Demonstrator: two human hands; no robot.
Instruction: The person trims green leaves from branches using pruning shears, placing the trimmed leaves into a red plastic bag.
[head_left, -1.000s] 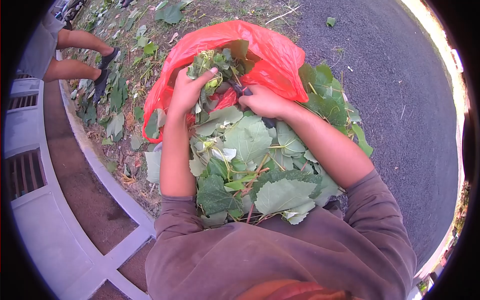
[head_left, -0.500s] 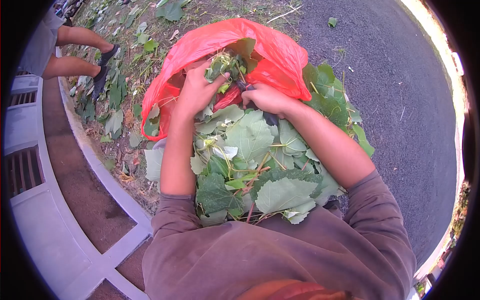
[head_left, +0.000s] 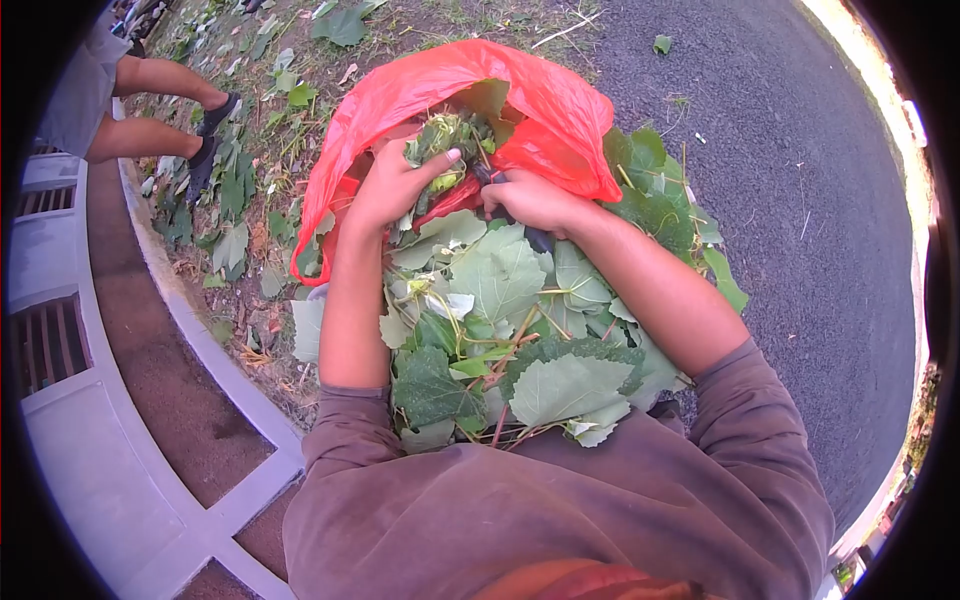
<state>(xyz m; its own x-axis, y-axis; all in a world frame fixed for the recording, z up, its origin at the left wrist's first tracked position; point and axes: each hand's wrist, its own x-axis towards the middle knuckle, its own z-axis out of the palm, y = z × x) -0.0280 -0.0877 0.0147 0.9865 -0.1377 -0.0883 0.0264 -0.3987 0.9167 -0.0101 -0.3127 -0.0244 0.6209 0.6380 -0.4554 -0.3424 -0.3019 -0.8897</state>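
Observation:
My left hand [head_left: 393, 188] is closed around a bundle of leafy green shoots [head_left: 447, 138] inside the mouth of a red plastic bag [head_left: 440, 68]. Its thumb lies stretched across the near side of the bundle. Close on the right, my right hand [head_left: 535, 203] grips a dark-handled tool [head_left: 541, 240] shaped like pruning shears; the handle shows on both sides of the fist, and the working end is mostly hidden by the shoots and bag. A thick heap of broad green leaves [head_left: 500, 280] with stems covers my lap below both hands.
More large leaves [head_left: 665, 195] lie right of the bag, beside dark asphalt [head_left: 780, 220]. Scattered leaves cover the ground at left, along a pale concrete kerb [head_left: 185, 310] and grated drain [head_left: 50, 345]. A person's legs [head_left: 155, 115] stand at upper left.
My left thumb has straightened and lifted along the bundle, and the left hand has shifted slightly. The bag's left edge has moved a little inward. My right hand has stayed nearly still.

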